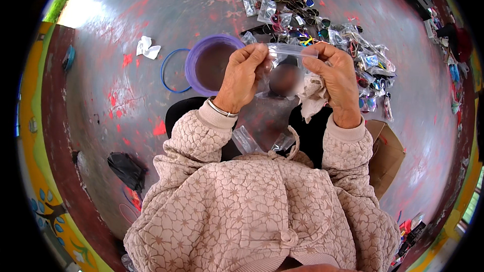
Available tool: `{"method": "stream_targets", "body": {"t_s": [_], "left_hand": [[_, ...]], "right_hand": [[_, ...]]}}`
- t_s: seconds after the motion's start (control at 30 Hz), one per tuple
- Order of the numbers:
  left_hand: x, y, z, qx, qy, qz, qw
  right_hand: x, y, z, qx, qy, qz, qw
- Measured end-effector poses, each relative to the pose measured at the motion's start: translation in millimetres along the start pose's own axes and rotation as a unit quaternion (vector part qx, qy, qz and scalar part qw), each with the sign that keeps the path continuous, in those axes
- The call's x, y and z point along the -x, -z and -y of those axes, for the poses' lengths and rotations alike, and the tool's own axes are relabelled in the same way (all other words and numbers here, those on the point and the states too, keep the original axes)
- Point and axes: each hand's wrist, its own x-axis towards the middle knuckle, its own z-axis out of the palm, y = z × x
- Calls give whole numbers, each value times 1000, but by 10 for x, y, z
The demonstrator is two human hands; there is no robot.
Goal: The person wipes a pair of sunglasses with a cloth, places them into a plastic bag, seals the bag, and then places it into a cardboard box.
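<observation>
My left hand (243, 75) and my right hand (337, 78) hold a small clear plastic zip bag (282, 65) up between them, each pinching one side of its top edge. Something dark sits inside the bag, blurred. A crumpled white cloth (312, 98) is also tucked in my right hand. A silver bangle circles my left wrist. More clear empty bags (247, 140) lie on my lap below the hands.
A purple bowl (194, 63) stands on the grey red-flecked floor, beside a blue ring (169, 70) and a white crumpled scrap (147, 48). A heap of bagged and loose sunglasses (322, 30) lies ahead to the right. A cardboard box (385, 153) is at my right, a black bag (127, 170) at my left.
</observation>
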Motion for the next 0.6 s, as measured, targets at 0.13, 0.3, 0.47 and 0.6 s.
{"method": "stream_targets", "body": {"t_s": [0.13,0.3,0.47,0.6], "left_hand": [[23,-19,-1,-76,-62,-30,995],[172,-96,-107,-320,-256,-49,911],[45,7,-59,-267,-223,-1,938],[66,-86,-86,-293,-227,27,928]], "right_hand": [[-22,53,-57,35,32,-4,999],[74,-23,64,29,111,-54,992],[4,2,42,111,134,-43,984],[28,-13,32,156,164,-33,973]]}}
